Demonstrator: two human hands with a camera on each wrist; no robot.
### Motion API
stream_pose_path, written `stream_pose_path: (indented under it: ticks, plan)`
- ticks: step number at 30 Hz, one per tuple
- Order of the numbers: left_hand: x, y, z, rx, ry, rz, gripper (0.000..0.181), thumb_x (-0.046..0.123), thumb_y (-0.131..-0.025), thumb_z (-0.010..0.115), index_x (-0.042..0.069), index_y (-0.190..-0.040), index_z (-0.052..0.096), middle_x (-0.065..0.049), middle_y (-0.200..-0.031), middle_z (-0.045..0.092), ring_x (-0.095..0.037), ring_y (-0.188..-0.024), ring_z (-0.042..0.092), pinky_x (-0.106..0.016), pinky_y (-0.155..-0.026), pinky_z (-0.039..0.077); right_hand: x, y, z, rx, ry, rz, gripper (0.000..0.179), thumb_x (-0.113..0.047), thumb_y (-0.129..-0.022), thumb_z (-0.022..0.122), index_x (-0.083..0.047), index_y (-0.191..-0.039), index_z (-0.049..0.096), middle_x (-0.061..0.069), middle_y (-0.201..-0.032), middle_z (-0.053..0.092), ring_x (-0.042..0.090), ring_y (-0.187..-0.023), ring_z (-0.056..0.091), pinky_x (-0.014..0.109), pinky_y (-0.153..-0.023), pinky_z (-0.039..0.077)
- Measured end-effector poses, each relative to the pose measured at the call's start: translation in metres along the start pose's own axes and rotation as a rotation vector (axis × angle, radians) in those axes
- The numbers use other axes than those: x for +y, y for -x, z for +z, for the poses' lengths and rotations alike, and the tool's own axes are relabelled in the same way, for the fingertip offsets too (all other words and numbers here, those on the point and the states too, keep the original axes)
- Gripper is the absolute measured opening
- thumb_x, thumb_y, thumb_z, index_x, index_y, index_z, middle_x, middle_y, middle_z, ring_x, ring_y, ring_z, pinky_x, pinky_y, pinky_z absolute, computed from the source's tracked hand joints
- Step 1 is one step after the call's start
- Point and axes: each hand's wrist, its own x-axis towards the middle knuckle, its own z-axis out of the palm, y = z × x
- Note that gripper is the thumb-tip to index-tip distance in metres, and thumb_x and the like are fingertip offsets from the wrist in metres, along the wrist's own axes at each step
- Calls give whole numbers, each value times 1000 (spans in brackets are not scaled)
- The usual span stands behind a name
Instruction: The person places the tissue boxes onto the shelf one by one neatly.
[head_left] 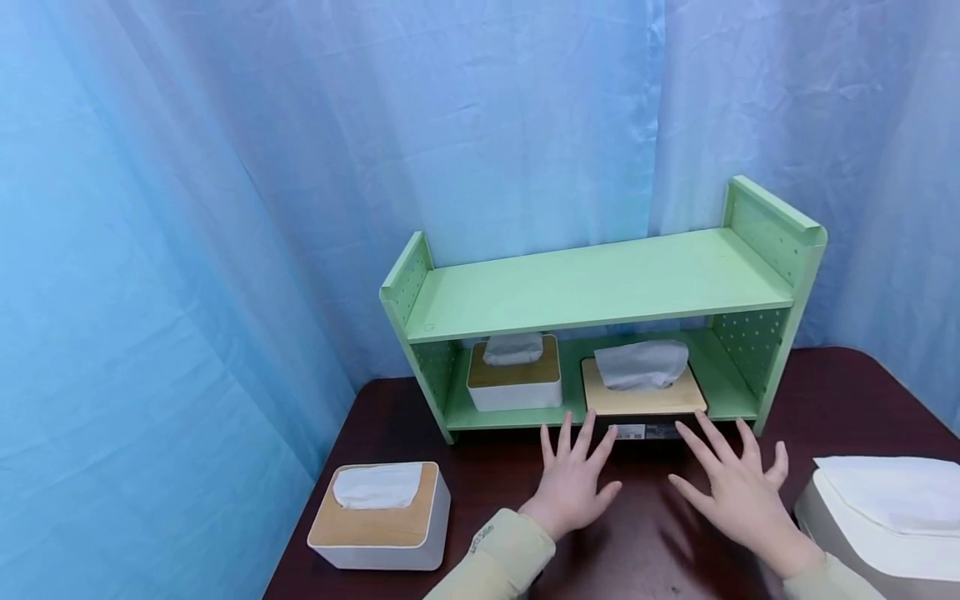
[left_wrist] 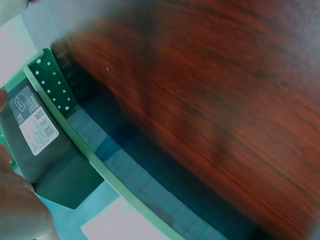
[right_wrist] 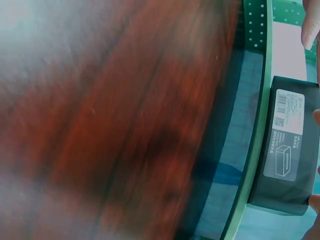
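Note:
A black tissue box with a light wooden lid (head_left: 600, 392) sits on the lower shelf of the green rack (head_left: 615, 283), a tissue (head_left: 641, 364) sticking up from its slot. Its dark front with a printed label (left_wrist: 37, 122) shows in the left wrist view, its front edge jutting slightly past the shelf. Just in front of the box's left side my left hand (head_left: 573, 492) is spread, palm down, holding nothing. My right hand (head_left: 735, 492) is spread likewise near the box's right front corner, fingertips close to it.
A white tissue box with a wooden lid (head_left: 513, 400) stands on the lower shelf to the left. Another white tissue box (head_left: 382, 550) rests on the dark table at left. A larger white tissue box (head_left: 862, 542) is beside my right forearm. Blue curtains (head_left: 525, 125) hang behind.

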Motion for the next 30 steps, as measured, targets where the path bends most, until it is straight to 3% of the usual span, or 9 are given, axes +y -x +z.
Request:
stream_pose_path:
  ticks: [19,30]
  plan:
    - [-6,-32,4,-89,-31,-88,69,60,-94,40,36,-152,13,4,-160,11,-32,-146,10,-60,-111,15,13,-29,5,-104,30,49,68,-50,-86,60,-20,-144,39,8,-155,28,52,-136,13,78,-95,-5]
    - [-4,-46,4,-123,-25,-125,70,62,-93,39,38,-152,10,5,-160,8,-30,-147,7,-59,-112,12,18,-41,8,-116,38,56,69,-52,-88,57,-19,-145,37,14,-152,30,52,-137,9,78,-94,-6]
